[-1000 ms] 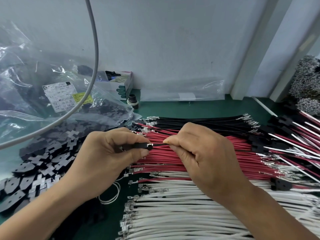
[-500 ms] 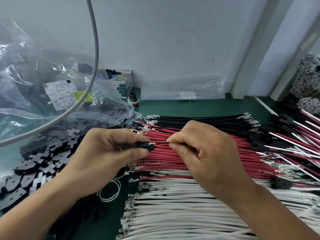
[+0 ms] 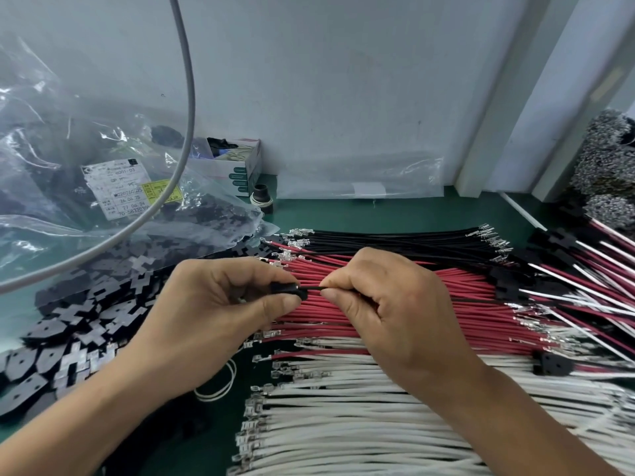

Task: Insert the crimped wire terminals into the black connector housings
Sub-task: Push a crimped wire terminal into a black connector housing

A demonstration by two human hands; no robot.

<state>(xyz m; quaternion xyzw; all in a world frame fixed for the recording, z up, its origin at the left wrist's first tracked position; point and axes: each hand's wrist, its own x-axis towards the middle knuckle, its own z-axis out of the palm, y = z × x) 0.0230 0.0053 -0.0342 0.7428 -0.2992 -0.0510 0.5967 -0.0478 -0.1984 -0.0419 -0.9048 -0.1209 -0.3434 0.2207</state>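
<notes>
**Trainee:** Why are the wires laid out this way?

**Instructor:** Nearest you lie the white wires (image 3: 343,400), then the red wires (image 3: 464,300), then the black wires (image 3: 395,238), with many crimped ends facing left. You sort by colour so each pick is short, I judge. Loose black housings (image 3: 79,324) lie at your left, beside their plastic bag (image 3: 68,159).

**Trainee:** And my hands?

**Instructor:** Hold both above the red row. Your left hand (image 3: 213,310) pinches one black connector housing (image 3: 288,291) between thumb and curled fingers, opening facing right. Your right hand (image 3: 388,304) pinches a black wire (image 3: 311,287) close to the housing, so it cannot buckle. The terminal itself is hidden; it is probably entering the cavity.
</notes>
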